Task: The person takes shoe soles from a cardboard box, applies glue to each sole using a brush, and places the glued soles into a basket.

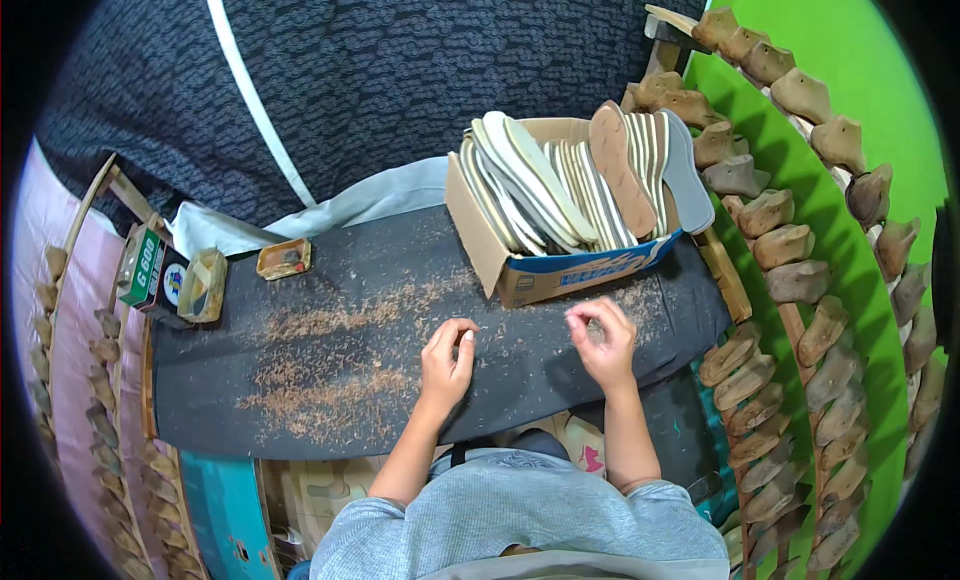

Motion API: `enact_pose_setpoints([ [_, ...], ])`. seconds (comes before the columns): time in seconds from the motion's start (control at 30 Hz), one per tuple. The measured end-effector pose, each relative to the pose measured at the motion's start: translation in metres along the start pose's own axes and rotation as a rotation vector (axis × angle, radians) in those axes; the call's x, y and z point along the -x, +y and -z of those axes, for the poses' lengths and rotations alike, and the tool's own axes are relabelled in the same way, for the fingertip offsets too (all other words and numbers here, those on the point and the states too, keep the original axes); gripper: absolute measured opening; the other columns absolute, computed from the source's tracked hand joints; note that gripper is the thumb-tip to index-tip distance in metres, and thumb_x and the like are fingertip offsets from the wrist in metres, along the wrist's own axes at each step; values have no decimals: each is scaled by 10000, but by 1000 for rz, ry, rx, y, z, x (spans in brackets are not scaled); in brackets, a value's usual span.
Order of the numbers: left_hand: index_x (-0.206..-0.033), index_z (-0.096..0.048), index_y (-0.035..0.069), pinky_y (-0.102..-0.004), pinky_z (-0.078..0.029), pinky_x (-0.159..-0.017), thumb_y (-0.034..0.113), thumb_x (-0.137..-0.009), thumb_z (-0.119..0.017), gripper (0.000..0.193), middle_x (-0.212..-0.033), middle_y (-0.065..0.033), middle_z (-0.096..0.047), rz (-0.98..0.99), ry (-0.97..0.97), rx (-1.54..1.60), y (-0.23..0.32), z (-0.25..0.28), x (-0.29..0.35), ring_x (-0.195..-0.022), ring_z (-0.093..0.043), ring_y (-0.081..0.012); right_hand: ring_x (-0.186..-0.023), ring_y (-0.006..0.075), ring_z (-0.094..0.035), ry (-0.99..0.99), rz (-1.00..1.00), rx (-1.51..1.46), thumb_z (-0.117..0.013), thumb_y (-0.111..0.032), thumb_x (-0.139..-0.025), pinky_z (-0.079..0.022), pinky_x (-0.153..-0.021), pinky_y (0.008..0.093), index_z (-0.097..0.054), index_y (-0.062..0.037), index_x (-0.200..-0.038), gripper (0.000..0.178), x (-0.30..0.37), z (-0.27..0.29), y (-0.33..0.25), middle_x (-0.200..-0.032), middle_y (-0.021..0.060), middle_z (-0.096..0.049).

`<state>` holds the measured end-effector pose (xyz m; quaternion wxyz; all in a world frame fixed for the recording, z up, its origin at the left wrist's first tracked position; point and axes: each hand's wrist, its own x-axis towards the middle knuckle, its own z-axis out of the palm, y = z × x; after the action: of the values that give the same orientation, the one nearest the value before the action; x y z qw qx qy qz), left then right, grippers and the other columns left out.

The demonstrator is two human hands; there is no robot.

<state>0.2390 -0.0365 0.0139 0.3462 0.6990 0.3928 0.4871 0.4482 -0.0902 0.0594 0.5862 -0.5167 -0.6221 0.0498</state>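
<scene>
Both of my hands hover over the near part of a dark cloth-covered table [520,350], apart from each other. My left hand [447,365] is loosely curled, its thumb a little off the fingers, and nothing shows in it. My right hand [606,348] is half bent, with a gap between thumb and fingers and nothing visible in the grip. Just beyond my right hand stands an open cardboard box [478,225]. Packed upright and leaning in it are many shoe insoles: white ones [535,180], a brown one [622,170] and a grey one [687,175].
Brown shavings [330,380] are scattered over the table. At its left end stand a green-and-white tin [150,270], a yellowish tub [203,285] and a small tray [284,259]. Racks of wooden shoe lasts [785,245] rise on both sides. A dark patterned curtain [420,70] hangs behind.
</scene>
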Motion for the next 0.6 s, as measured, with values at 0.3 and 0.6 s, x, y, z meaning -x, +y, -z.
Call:
enact_pose_setpoints([
  [0.3, -910, -576, -8, -313, -473, -687, 46, -854, -511, 102, -835, -127, -590, -27, 75, -83, -3, -39, -27, -735, -582, -226, -802, 284, -620, -53, 147, 248, -679, -34, -762, -497, -718, 346, -634, -31, -911, 155, -82, 14, 58, -872, 116, -643],
  [0.6, -904, -576, -18, -301, -476, -683, 49, -868, -505, 104, -818, -128, -591, 41, 224, -111, -9, -68, -20, -718, -587, -213, -938, 319, -640, -386, -178, 315, -739, -201, -751, -500, -812, 363, -607, 20, -1097, 431, -111, 19, 92, -1009, 220, -646],
])
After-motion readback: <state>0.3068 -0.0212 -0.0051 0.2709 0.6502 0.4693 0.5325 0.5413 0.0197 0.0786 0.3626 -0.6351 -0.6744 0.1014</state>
